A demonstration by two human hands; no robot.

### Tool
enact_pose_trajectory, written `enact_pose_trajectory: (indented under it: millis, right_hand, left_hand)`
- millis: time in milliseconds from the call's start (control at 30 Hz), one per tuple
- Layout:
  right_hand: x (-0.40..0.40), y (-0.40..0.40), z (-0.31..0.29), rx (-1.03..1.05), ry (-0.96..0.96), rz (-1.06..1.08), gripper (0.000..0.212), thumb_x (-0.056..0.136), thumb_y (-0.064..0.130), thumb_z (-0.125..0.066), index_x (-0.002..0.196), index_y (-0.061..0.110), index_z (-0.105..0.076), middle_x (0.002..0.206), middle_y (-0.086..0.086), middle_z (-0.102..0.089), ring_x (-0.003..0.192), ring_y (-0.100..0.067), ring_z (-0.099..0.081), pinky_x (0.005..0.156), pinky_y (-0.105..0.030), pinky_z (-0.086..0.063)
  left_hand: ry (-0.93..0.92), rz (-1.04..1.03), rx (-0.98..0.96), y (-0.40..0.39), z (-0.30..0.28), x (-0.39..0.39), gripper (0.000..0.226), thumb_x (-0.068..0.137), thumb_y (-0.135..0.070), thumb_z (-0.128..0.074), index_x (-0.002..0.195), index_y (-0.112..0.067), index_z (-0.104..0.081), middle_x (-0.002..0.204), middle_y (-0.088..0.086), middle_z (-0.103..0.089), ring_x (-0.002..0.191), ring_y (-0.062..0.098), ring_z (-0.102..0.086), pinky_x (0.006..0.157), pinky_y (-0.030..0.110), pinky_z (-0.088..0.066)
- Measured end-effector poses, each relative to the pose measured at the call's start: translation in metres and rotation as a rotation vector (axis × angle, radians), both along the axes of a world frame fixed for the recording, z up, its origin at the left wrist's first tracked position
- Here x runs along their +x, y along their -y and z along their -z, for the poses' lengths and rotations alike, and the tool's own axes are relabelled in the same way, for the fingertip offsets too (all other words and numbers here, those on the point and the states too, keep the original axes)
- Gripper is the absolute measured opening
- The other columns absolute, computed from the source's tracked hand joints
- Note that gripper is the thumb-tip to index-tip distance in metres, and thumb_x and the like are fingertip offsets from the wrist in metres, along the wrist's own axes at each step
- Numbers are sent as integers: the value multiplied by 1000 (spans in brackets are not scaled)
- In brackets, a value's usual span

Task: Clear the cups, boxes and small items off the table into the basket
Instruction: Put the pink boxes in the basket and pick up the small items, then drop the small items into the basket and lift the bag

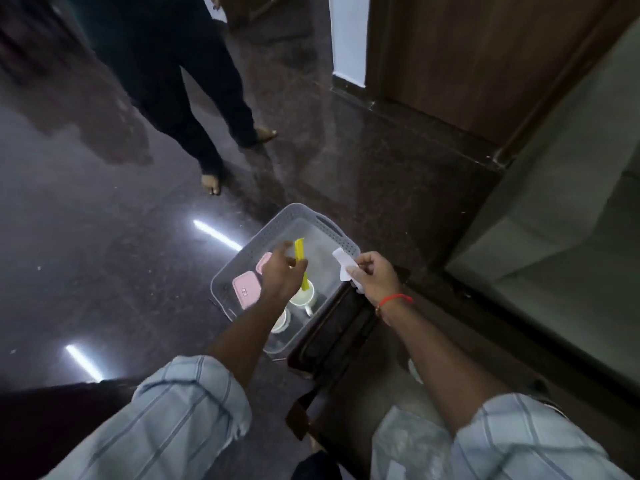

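- A grey perforated plastic basket (341, 237) with cut-out handles sits on the dark polished floor, beside the corner of a dark brown table (332, 337).
- The left hand (282, 271) is over the basket, its fingers loosely spread; a flat yellow plastic strip (300, 261) stands tilted just beside the fingers. Motion blur hides whether the fingers grip it or have let go, so I cannot tell.
- The strip's lower end is at the mouth of a white handled mug (304, 298) standing in the basket.
- A second white cup (280, 322) stands nearer the camera, partly hidden by the left forearm.
- Two pink rectangular lidded boxes (246, 287) lie in the basket's left part, one partly behind the left hand.
- The right hand (375, 277), with a red thread on its wrist, pinches a white slip of paper (344, 263) between thumb and fingers over the basket's right rim.
- Another person's dark-trousered legs (194, 98) stand farther off on the floor.
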State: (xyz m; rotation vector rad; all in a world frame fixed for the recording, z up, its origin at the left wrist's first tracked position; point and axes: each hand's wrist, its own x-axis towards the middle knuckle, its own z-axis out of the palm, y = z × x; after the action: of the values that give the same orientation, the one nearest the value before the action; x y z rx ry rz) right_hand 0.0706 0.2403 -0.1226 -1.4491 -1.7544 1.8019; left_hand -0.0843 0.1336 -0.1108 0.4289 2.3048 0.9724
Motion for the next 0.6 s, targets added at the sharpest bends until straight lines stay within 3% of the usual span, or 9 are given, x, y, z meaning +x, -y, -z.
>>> enact_pose_trajectory:
  millis: [100, 200, 267, 333, 433, 533, 600]
  right_hand:
    - [-34, -7, 22, 105, 182, -89, 12, 86, 11, -71, 97, 6, -73, 93, -13, -75, 90, -29, -68, 81, -32, -49]
    - [-56, -8, 37, 185, 291, -181, 17, 89, 12, -64, 100, 4, -73, 104, -17, -75, 104, -36, -65, 92, -36, -48]
    - [-69, -9, 45, 251, 344, -211, 18, 92, 16, -60, 103, 7, -72, 109, -15, -74, 108, -36, -63, 95, -37, -46]
    - [-82, -9, 51, 290, 361, -233, 20, 93, 21, -60, 106, 13, -70, 113, -10, -74, 113, -34, -62, 99, -41, -45]
    - [-92, -12, 57, 338, 401, -285, 30, 91, 26, -62, 121, 22, -66, 127, -3, -67, 127, -29, -53, 104, -42, -38]
    - [-90, -13, 61, 410, 425, -295, 33, 91, 18, -62, 124, 23, -63, 133, -2, -61, 131, -27, -48, 105, -45, -36]
    - [-86, -11, 61, 418, 407, -295, 33, 92, 15, -60, 123, 22, -64, 134, -4, -60, 131, -29, -47, 105, -48, -38]
  left_hand:
    - [104, -12, -29, -11, 21, -25, 54, 94, -12, -70, 144, -22, -51, 90, 15, -66, 79, 36, -72, 65, 51, -62]
    - [188, -43, -46, -21, 44, -40, 52, 94, -12, -72, 141, -22, -51, 90, 15, -67, 64, 30, -70, 37, 32, -53]
    - [236, -85, -46, -28, 60, -48, 51, 94, -15, -73, 139, -24, -51, 96, 19, -72, 51, 23, -67, 28, 23, -42]
    - [269, -133, -15, -37, 72, -55, 51, 94, -15, -73, 138, -21, -50, 101, 23, -71, 57, 30, -70, 38, 33, -54]
    - [267, -188, -3, -44, 84, -67, 56, 93, -19, -75, 140, -14, -45, 118, 23, -65, 92, 42, -74, 69, 58, -62]
    - [189, -167, -12, -41, 90, -76, 58, 90, -20, -77, 139, -13, -45, 128, 20, -61, 102, 43, -72, 68, 59, -63]
    - [77, -98, -50, -34, 93, -77, 52, 90, -22, -76, 135, -14, -50, 126, 18, -65, 105, 40, -70, 85, 53, -61]
